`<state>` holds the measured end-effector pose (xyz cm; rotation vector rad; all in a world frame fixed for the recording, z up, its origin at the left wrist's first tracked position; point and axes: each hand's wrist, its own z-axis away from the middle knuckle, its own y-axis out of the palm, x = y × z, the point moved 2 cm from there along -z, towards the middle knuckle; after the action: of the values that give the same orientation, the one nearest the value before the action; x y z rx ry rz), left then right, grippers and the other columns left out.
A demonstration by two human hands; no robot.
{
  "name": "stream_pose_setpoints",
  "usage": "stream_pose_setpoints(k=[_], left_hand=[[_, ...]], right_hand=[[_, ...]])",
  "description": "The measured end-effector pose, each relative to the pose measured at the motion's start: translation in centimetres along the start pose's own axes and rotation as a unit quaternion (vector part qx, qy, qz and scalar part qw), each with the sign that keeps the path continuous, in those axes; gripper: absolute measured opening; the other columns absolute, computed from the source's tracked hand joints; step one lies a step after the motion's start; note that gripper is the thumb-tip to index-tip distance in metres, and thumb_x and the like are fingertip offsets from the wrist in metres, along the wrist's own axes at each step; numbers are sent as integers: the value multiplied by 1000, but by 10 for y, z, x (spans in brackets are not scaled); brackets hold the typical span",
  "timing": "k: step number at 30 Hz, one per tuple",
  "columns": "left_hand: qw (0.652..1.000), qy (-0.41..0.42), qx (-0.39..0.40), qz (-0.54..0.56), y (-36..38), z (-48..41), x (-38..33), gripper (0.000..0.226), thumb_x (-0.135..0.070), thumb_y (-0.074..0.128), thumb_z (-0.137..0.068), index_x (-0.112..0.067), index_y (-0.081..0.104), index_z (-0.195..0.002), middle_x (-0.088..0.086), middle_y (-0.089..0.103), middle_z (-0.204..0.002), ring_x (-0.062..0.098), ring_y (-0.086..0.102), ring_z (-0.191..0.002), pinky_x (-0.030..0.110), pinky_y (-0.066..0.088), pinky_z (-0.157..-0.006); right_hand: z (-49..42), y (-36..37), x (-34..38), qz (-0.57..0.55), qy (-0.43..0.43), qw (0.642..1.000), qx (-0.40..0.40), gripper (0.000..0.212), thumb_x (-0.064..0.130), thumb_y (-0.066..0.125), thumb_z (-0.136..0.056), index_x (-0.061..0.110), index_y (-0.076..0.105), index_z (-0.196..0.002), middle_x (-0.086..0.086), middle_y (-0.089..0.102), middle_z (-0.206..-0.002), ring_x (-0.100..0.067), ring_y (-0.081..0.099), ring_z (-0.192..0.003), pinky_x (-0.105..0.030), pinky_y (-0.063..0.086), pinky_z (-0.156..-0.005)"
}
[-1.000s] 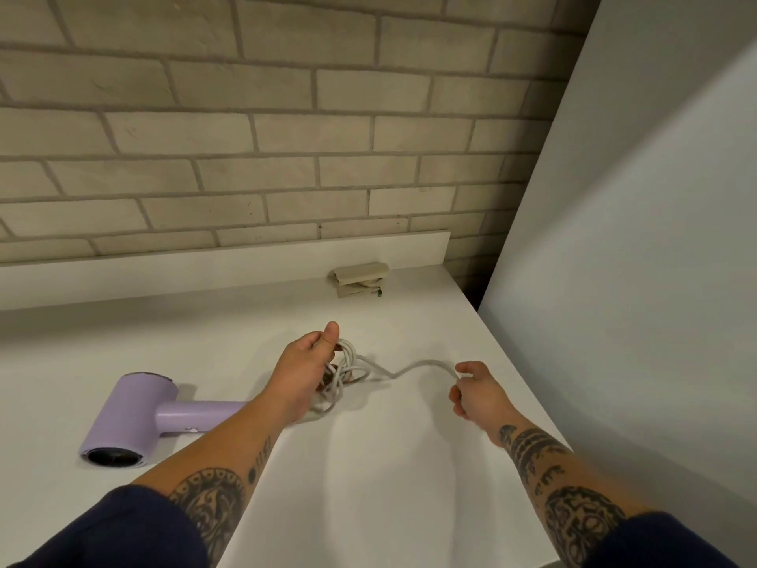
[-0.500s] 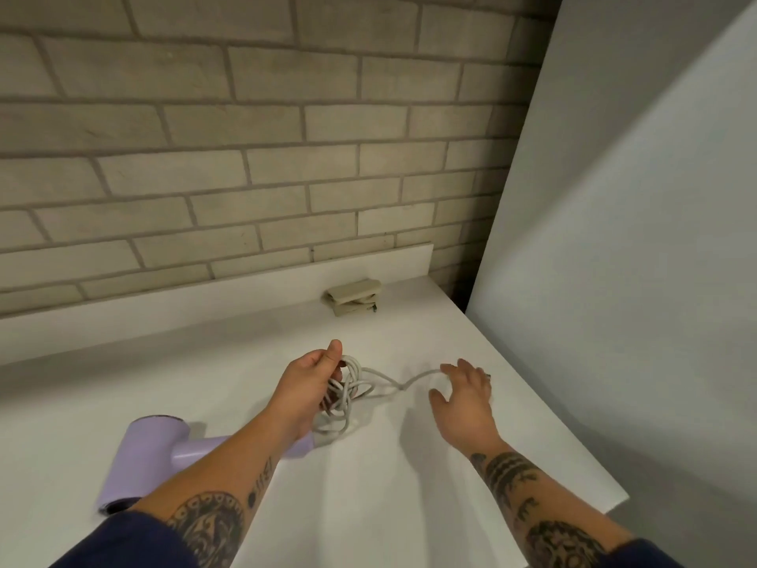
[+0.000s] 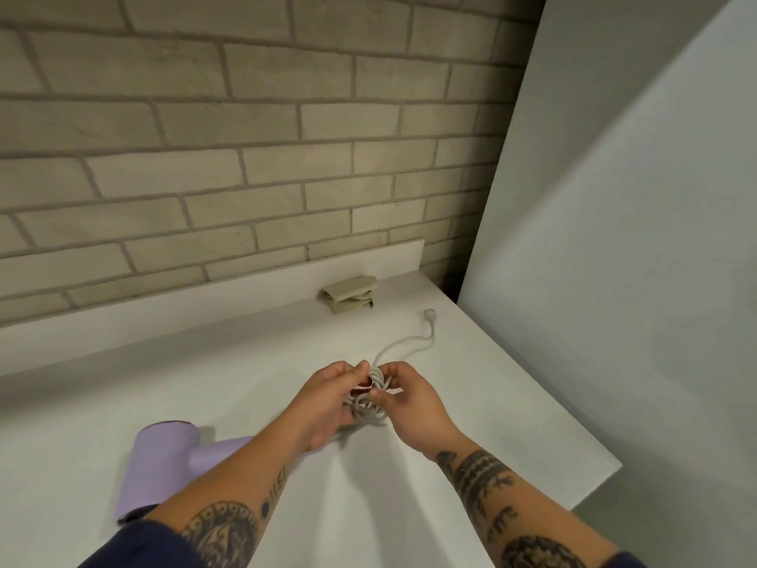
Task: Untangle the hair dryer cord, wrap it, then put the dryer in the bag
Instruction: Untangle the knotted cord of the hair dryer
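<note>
White counter point(image 3: 143, 362) against a brick wall point(image 3: 245, 137), with a tall white panel point(image 3: 614, 239) on the right. Both hands meet over the middle of the counter, raised slightly above it. The left hand point(image 3: 323, 403) grips a bunched coil of the grey cord point(image 3: 375, 381), thumb up and pressed against the top of the loops, fingers curled round from the left. The right hand point(image 3: 411, 399) pinches the same bundle from the other side, thumb and fingertips closed on the strands. The two hands sit just beside each other with the coil between them. The loops look uneven and overlapped rather than neatly wound. One loose length of cord runs from the bundle away toward the far right of the counter and ends at the plug point(image 3: 429, 314), which lies flat on the surface. The lilac dryer point(image 3: 164, 457) lies on its side at near left, handle pointing right and passing under the left forearm; the point where the cord joins the handle is hidden. The folded beige bag point(image 3: 350, 295) rests at the back edge of the counter, near the plug, well apart from the dryer.
</note>
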<state>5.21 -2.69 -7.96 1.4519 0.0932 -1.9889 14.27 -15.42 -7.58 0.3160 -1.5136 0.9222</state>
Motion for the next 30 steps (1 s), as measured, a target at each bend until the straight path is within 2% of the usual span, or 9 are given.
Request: stream_pose_setpoints(k=[2, 5, 9, 12, 16, 20, 23, 26, 30], left_hand=[[999, 3, 10, -44, -5, -1, -2, 27, -30, 73, -91, -7, 60, -96, 22, 72, -94, 37, 71, -87, 51, 57, -88], [993, 15, -8, -119, -9, -6, -3, 33, -32, 75, -91, -5, 62, -104, 18, 74, -97, 35, 75, -92, 52, 58, -87], [979, 57, -41, -192, -8, -18, -3, 18, -29, 72, -95, -16, 65, -105, 9, 77, -98, 23, 75, -85, 42, 60, -77], [980, 63, -48, -185, -5, -23, 3, 16, -27, 68, -97, -25, 63, -113, 6, 77, -101, 22, 76, -90, 42, 61, -75], [981, 65, -49, -176, -6, -27, 14, 15, -26, 64, -100, -33, 66, -112, -2, 77, -103, 23, 75, -98, 49, 60, -90], [977, 74, -49, -193, -4, -24, 14, 19, -21, 57, -103, -33, 70, -109, -1, 75, -108, 21, 74, -98, 37, 61, -81], [968, 101, -66, -222, -4, -23, 14, 22, -20, 55, -103, -35, 69, -113, -3, 73, -111, 15, 71, -102, 35, 58, -92], [959, 127, -77, -242, -4, -23, 12, 24, -20, 63, -99, -37, 67, -115, -9, 71, -115, 10, 68, -106, 34, 55, -98], [949, 139, -96, -267, -10, -23, 4, 20, -18, 67, -95, -35, 72, -104, -7, 76, -101, 16, 72, -97, 43, 58, -93]], right_hand=[[-4, -1, -4, -23, -8, 999, 20, 20, 16, 69, -93, 25, 64, -110, 4, 69, -106, -13, 71, -91, -19, 54, -74], [-11, -5, -8, -42, -5, 999, 33, 26, 13, 71, -91, 27, 65, -111, 2, 74, -103, -15, 73, -93, -30, 58, -84], [-14, -6, -16, -78, 16, 997, -7, 24, 14, 75, -88, 21, 59, -104, 0, 78, -94, -16, 75, -85, -32, 57, -79], [-11, -7, -22, 10, 10, 998, -66, 17, 26, 76, -88, 22, 63, -98, 8, 77, -87, -5, 72, -80, -28, 58, -76], [-7, -8, -19, 128, -10, 988, -86, 24, 39, 73, -89, 27, 65, -108, 20, 65, -90, 2, 67, -80, -20, 55, -77], [-7, -5, -18, 170, -37, 983, -62, 30, 34, 72, -90, 29, 70, -119, 13, 72, -111, -5, 68, -94, -20, 53, -87], [-9, 0, -15, 181, -37, 982, -49, 31, 30, 72, -89, 31, 72, -120, 11, 72, -120, -7, 67, -107, -24, 51, -96], [-14, -2, -11, 136, -3, 988, -74, 22, 27, 73, -89, 27, 77, -110, 11, 74, -108, -6, 69, -98, -25, 53, -92], [-15, -5, -8, 97, 20, 990, -100, 14, 21, 74, -89, 19, 76, -102, 12, 72, -86, -4, 69, -83, -17, 53, -78]])
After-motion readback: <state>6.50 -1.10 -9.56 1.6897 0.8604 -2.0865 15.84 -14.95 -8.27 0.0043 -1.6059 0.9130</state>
